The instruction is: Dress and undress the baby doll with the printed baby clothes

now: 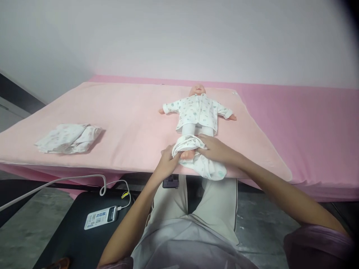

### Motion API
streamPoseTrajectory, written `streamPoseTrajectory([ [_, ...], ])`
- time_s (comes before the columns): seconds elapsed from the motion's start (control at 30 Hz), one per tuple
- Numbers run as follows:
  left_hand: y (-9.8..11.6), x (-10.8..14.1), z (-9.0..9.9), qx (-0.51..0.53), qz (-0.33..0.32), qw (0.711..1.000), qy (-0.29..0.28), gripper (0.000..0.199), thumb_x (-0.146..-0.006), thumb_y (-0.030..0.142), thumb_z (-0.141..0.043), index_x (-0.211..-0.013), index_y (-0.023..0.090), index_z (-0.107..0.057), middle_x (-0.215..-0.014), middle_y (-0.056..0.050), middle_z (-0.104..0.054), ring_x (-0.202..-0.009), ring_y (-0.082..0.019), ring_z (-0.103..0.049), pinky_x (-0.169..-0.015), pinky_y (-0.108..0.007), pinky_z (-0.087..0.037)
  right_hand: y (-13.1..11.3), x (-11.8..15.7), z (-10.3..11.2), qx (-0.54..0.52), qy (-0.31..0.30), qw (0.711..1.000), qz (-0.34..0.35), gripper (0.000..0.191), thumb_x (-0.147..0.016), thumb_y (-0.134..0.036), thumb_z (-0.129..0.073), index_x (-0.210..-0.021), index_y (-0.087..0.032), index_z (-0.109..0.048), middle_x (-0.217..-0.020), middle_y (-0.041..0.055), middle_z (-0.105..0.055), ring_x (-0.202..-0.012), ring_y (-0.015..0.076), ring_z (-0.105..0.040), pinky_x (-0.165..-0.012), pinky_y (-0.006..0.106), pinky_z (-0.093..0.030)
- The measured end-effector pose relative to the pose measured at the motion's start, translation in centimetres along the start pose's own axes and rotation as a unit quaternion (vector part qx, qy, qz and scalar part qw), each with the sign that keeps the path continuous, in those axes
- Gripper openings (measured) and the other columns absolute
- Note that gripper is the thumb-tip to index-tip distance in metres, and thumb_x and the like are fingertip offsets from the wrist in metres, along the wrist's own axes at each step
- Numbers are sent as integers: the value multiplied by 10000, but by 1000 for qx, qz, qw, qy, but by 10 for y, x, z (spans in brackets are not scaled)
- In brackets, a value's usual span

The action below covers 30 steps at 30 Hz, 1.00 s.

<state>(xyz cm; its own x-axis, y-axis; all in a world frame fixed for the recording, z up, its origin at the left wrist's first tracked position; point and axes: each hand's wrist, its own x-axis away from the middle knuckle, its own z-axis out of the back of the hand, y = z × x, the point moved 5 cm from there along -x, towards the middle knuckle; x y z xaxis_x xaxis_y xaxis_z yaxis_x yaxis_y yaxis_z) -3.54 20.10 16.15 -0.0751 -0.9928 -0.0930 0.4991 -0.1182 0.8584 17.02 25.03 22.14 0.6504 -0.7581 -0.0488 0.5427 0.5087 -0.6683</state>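
Observation:
A baby doll (pixel 198 89) lies on its back, arms spread, in a white patterned jacket (pixel 193 112). Small white patterned pants (pixel 209 166) are bunched around its lower legs, with one foot showing through an opening. My left hand (pixel 169 160) grips the left side of the bunched cloth, thumb and fingers closed on it. On the other side, my right hand (pixel 214 148) holds the waist edge of the pants close to the doll's shins. Part of its fingers is hidden in the fabric.
Folded patterned cloth (pixel 68 139) lies at the left of the pink sheet (pixel 134 123). Below the table edge, a black seat (pixel 70 231) carries a power bank (pixel 101 218) with a white cable (pixel 81 176). A small dark device (pixel 170 182) hangs near my left wrist.

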Motion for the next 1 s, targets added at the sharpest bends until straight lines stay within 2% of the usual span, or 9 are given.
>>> streamPoseTrajectory([
  [0.1,-2,-13,10,21,-29,999,-2,319,-1078,489,-582,-1201,216,-693,-1262,-101,-765,-1192,-306,-691,-1110,-455,-526,17,-7,23,-59,-42,996,46,290,-1044,-505,-734,-1111,-226,-777,-1069,60,-770,-938,244,-668,-806,357,-487],
  [0.2,-4,-14,24,4,-14,998,-54,404,-1058,547,-665,-1279,210,-687,-1241,-92,-754,-1099,-280,-687,-1009,-418,-565,39,-13,44,-105,-46,992,45,425,-978,-653,-805,-977,-229,-774,-880,18,-687,-801,195,-555,-709,329,-403],
  [0.3,6,-16,41,-51,-47,995,-69,540,-1034,603,-725,-1446,259,-670,-1416,-102,-706,-1275,-311,-624,-1124,-454,-525,54,-18,54,-109,-47,992,40,462,-945,-700,-836,-919,-244,-765,-798,2,-613,-785,188,-505,-685,325,-387],
  [0.4,34,-37,46,-93,-106,986,-88,533,-1058,614,-689,-1498,313,-667,-1545,-90,-651,-1456,-342,-510,-1239,-502,-442,58,-25,56,-123,-52,990,49,455,-957,-694,-831,-913,-247,-761,-800,-12,-575,-769,171,-471,-683,317,-385],
  [0.5,69,-81,31,-138,-163,961,-173,449,-998,647,-744,-1214,253,-759,-1229,-91,-737,-1222,-330,-609,-1108,-474,-492,62,-30,55,-151,-71,984,57,442,-960,-651,-847,-871,-228,-756,-808,-22,-557,-733,149,-443,-678,311,-382],
  [0.57,85,-111,14,-140,-173,936,-271,427,-942,642,-801,-944,224,-714,-914,-59,-665,-907,-262,-615,-875,-401,-508,68,-31,53,-187,-81,978,53,421,-949,-627,-868,-887,-221,-777,-821,-16,-595,-742,153,-488,-693,310,-420],
  [0.63,93,-134,-3,-107,-165,914,-354,436,-899,600,-847,-837,225,-633,-783,-20,-563,-729,-205,-539,-710,-352,-438,76,-28,51,-242,-84,966,43,395,-931,-605,-893,-968,-221,-810,-889,6,-684,-816,182,-597,-762,321,-499],
  [0.8,78,-154,-30,54,-125,905,-402,254,-892,417,-805,-982,227,-661,-946,-21,-656,-842,-201,-630,-719,-315,-473,91,-20,45,-324,-80,942,38,422,-911,-554,-933,-1153,-220,-840,-1129,70,-806,-1044,255,-739,-951,368,-598],
  [1.0,56,-152,-32,203,-43,870,-448,409,-795,350,-873,-1161,206,-761,-1022,-55,-778,-889,-199,-738,-717,-269,-549,88,-14,36,-389,-111,914,23,499,-878,-504,-965,-1272,-230,-825,-1104,67,-810,-978,235,-765,-806,304,-616],
])
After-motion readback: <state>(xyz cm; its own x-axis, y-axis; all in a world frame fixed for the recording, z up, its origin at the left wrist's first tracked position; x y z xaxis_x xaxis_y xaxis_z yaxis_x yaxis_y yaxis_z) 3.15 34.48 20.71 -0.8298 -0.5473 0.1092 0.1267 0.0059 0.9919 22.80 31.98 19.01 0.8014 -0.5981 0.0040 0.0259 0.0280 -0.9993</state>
